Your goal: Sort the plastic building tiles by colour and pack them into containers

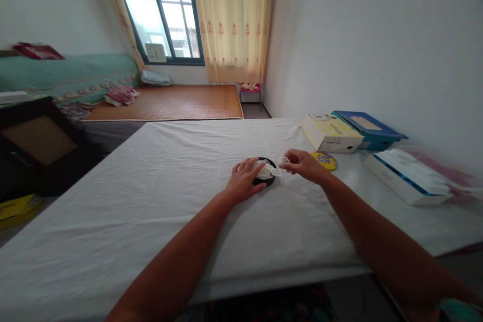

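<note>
L hand (244, 180), mid-frame, lies over a round black dish (270, 181) & the white stringy heap (264, 170) in it; fingers spread, thumb by the near rim, no clear grip. R hand (299, 163), just right of frame ctr, has thumb + fingertips pinched on a small white holed piece (285, 161). A 2nd holed piece (276, 172) sticks out over the dish's right edge; can't tell if the two are joined.

Risks, my guess: if they're linked, a hard R pull could drag the heap out or tangle it. If L presses off-ctr, dish could tip or skid, esp. w/ loose wrinkles in the white cloth (169, 186). Yellow disc (325, 160) sits near R wrist, prob. easy to bump.
</note>
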The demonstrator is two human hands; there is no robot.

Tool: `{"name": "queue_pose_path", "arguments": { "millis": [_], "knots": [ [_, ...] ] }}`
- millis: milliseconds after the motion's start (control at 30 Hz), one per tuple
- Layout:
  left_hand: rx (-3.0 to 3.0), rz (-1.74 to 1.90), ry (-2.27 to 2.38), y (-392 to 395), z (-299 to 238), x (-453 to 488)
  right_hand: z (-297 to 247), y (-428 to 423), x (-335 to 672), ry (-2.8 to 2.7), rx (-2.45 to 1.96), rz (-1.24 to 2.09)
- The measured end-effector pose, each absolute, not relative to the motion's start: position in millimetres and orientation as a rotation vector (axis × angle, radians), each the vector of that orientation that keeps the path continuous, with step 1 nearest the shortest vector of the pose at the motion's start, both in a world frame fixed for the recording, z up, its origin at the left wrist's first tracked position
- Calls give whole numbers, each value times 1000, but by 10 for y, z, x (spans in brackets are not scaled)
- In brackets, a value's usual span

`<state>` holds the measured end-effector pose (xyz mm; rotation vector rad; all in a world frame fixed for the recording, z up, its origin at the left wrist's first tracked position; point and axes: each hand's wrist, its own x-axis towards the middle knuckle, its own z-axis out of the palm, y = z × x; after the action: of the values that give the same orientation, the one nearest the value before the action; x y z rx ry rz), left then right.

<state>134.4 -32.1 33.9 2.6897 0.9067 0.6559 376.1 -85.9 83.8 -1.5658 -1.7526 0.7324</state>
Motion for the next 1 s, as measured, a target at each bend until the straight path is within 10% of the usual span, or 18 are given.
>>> {"name": "queue_pose_path", "arguments": {
  "millis": [1000],
  "knots": [
    [2542, 583, 1045, -200, 233, 1303, 687, -729, 3906, -1914, -1771, -128]
  ]
}}
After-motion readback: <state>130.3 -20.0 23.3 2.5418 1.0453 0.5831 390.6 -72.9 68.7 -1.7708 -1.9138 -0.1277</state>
